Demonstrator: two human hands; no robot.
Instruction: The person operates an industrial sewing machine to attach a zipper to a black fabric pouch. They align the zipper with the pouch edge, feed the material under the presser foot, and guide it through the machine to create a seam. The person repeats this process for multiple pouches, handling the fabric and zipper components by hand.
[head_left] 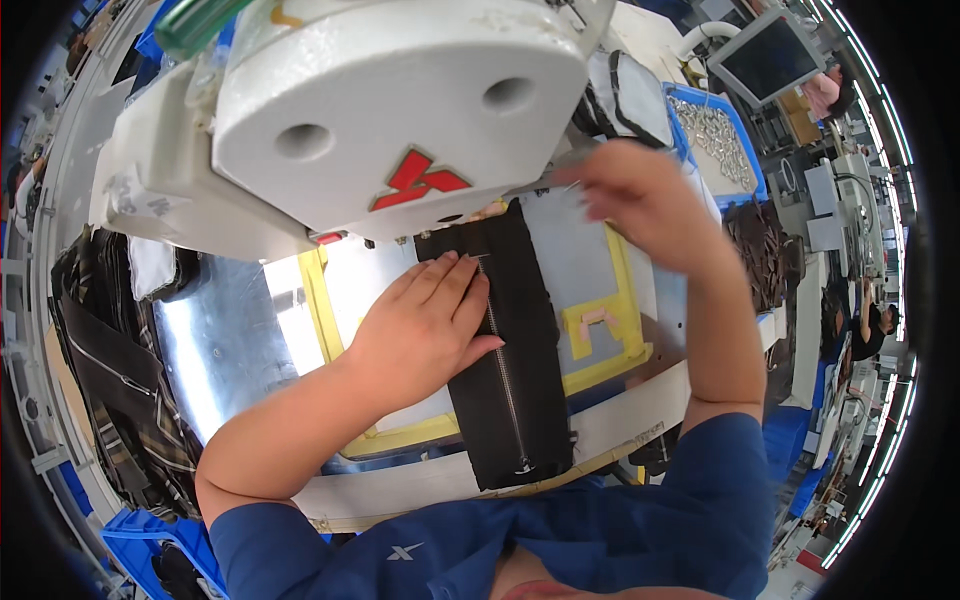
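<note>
- Left hand (425,315): palm down, fingers nearly straight and lying close together, thumb spread; it rests on the cloth rather than pinching it, presumably to keep the cloth flat and prevent slipping.
- Black cloth strip (540,350): runs lengthwise from beneath the machine head toward the wearer, its near end at the table's edge; the zipper (505,375) along it lies nearly straight, just beside the fingertips, likely left uncovered to be visible.
- Right hand (645,200): raised beside the machine head, blurred; whether it pinches anything cannot be told.
- White machine head (400,110): overhangs the strip's far end.
- Yellow tape (625,280): borders the work surface, perhaps as a placement guide.
- Blue tray (752,172): holds small metal parts, seemingly within right-hand reach.
- Dark garments (110,350): piled at left.
</note>
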